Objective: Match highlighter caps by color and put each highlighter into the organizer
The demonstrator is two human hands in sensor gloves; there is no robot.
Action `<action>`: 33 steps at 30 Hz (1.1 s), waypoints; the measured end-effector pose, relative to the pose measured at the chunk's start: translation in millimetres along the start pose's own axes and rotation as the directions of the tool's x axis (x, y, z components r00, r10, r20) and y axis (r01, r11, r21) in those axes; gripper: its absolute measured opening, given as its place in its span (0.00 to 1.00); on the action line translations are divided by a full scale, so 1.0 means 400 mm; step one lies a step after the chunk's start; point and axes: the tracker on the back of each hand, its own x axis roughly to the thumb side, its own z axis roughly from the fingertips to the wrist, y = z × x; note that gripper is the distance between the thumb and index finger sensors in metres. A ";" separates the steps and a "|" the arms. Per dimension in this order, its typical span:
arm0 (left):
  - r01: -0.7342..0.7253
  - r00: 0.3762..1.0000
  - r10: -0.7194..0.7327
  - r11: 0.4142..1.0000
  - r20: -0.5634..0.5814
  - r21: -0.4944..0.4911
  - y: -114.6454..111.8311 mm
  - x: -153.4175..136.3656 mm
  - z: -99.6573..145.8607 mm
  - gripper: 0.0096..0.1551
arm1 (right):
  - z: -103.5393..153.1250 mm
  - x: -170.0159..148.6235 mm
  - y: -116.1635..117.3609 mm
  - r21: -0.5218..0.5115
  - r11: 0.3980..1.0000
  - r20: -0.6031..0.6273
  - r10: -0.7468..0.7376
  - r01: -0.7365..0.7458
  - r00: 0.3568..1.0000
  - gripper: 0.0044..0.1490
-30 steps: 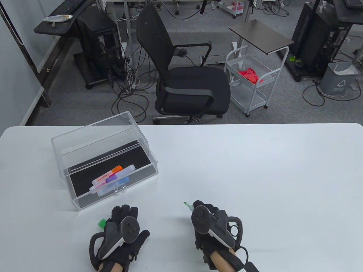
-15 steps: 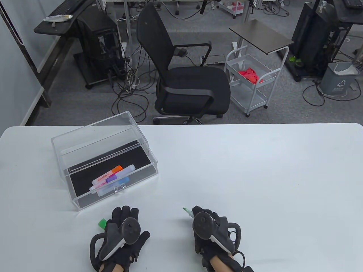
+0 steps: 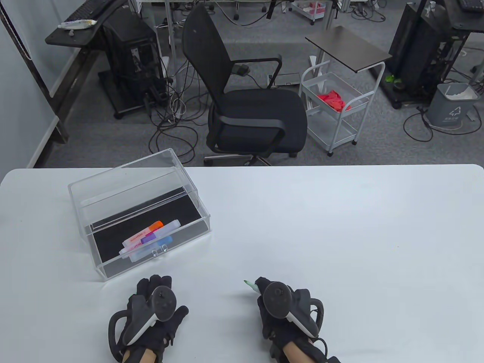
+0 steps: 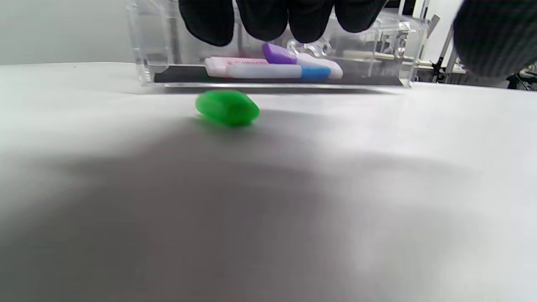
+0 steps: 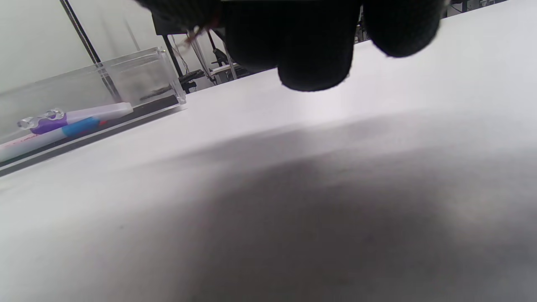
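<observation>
At near table edge: right hand [image 3: 281, 308] curled round uncapped green highlighter [image 3: 250, 284], tip poking out toward left. Left hand [image 3: 151, 310] relaxed, empty, fingers above green cap [image 4: 227, 108] lying on table [image 3: 340, 234]. Farther left: organizer [image 3: 140, 211] already holds capped orange, purple, blue highlighters [image 3: 147, 238]. Judged left: cap green one, stow it.

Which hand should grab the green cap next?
Left. The green cap lies free on the table just beneath the left hand, whose fingers are open above it. The right hand already grips the uncapped green highlighter.
</observation>
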 end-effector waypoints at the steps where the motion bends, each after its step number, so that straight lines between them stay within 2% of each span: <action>1: -0.010 1.000 0.010 1.000 -0.013 0.002 0.016 -0.010 -0.002 0.55 | -0.002 -0.004 0.001 0.003 1.000 -0.006 -0.004 0.004 1.000 0.33; 5: -0.012 0.999 0.012 1.000 -0.043 0.016 0.068 -0.048 -0.008 0.54 | -0.007 -0.010 0.002 0.011 1.000 -0.016 -0.013 0.013 1.000 0.33; 10: 0.013 0.997 -0.014 1.000 -0.075 -0.015 0.094 -0.089 -0.026 0.54 | -0.007 -0.007 0.002 0.009 1.000 -0.009 -0.011 0.011 1.000 0.33; 15: 0.141 0.986 -0.150 0.984 -0.078 -0.113 0.068 -0.103 -0.059 0.54 | -0.008 -0.008 0.003 0.014 1.000 -0.012 -0.010 0.010 1.000 0.33; 22: 0.218 0.970 -0.234 0.956 -0.060 -0.196 0.031 -0.103 -0.095 0.50 | -0.009 -0.012 0.003 0.023 1.000 -0.023 -0.014 0.015 1.000 0.33; 27: 0.269 0.956 -0.287 0.940 -0.058 -0.208 0.015 -0.103 -0.105 0.45 | -0.010 -0.011 0.003 0.036 0.999 -0.021 -0.021 0.021 1.000 0.33; 33: 0.323 0.940 -0.337 0.931 -0.057 -0.169 0.005 -0.097 -0.114 0.41 | -0.010 -0.010 0.003 0.045 0.999 -0.024 -0.022 0.023 0.999 0.33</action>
